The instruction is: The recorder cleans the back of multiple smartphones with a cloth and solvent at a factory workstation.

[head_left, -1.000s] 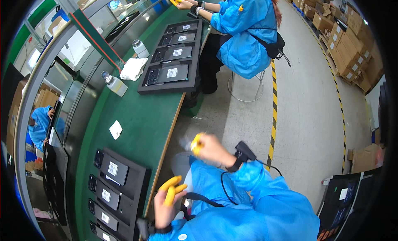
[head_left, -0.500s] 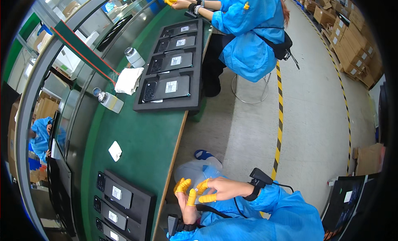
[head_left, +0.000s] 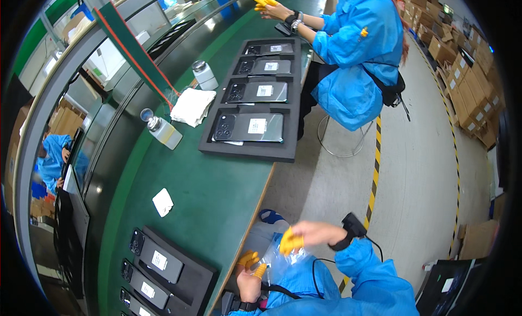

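Both of my hands are over my lap, beside the table edge, with yellow cots on their fingertips. My left hand (head_left: 250,279) is half curled, its thumb apart from the fingers, and I see nothing held between them. A tiny pale spot shows by its thumb tip; I cannot tell what it is. My right hand (head_left: 309,237) points down and left, somewhat blurred, with its fingers bunched at a crinkled clear plastic bag (head_left: 278,263). The bag spreads between the two hands, and its far edge comes close to my left thumb.
On the green table (head_left: 212,191) lie a near black foam tray (head_left: 198,272) and a far black foam tray (head_left: 247,153), both holding smartphones. A folded white cloth (head_left: 162,202), a stack of white cloths (head_left: 193,107) and two bottles stand between. A co-worker (head_left: 353,55) sits beyond.
My view has shifted, so the table sits further right. My hands have moved apart: the right one has turned its fingers down to the plastic bag, the left one has dropped lower.
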### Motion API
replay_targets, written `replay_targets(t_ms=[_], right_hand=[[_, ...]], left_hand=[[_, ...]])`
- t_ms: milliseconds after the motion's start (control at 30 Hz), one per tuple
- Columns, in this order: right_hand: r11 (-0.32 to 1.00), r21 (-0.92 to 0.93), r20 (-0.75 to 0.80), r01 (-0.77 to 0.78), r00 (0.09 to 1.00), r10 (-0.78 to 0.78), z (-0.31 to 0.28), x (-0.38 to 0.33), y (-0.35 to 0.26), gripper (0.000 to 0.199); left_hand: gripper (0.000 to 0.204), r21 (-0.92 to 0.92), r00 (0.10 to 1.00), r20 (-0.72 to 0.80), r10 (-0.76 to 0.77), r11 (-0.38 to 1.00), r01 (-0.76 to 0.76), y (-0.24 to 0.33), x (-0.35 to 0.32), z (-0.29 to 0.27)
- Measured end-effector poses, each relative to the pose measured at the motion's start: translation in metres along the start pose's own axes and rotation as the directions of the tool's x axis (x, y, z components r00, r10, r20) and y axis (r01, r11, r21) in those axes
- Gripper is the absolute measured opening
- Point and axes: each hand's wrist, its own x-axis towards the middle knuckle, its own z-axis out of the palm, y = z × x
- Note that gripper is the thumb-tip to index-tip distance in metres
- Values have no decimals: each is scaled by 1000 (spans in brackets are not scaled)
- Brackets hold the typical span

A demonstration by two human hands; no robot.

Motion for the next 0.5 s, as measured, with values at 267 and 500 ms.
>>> replay_targets(t_ms=[267, 500], right_hand=[[676, -735, -675, 61, -164, -719, -202, 138, 94, 25], [811, -440, -867, -385, -54, -496, -209, 144, 91, 27]], left_hand=[[40, 606, 959, 71, -273, 776, 176, -73, -14, -66], [39, 105, 852, -48, -521, 846, 523, -88, -28, -97]])
